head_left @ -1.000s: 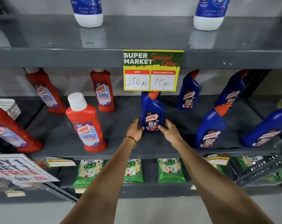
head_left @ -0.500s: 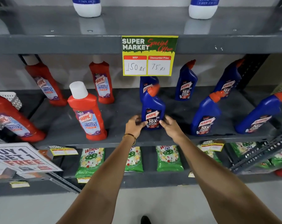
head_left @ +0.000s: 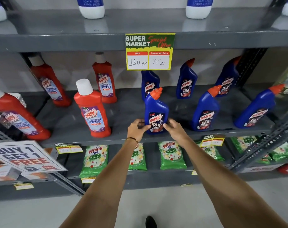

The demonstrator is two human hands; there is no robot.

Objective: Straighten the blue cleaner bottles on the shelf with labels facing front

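A blue Harpic bottle with an orange cap stands at the front of the grey middle shelf, its label facing me. My left hand grips its lower left side and my right hand its lower right side. Behind it stands another blue bottle, partly hidden by the price sign. Further blue bottles stand to the right: one at the back, one at the front, one at the back right and one at the far right. Their labels face front.
Several red Harpic bathroom cleaner bottles fill the shelf's left half. A yellow price sign hangs from the upper shelf edge. Green Wheel packets lie on the lower shelf. A "Buy 1 Get 1 Free" sign sticks out at lower left.
Both hands have kept hold of the front blue bottle and drawn it slightly toward the shelf's front edge. The camera has shifted, so the bottle behind it shows more.
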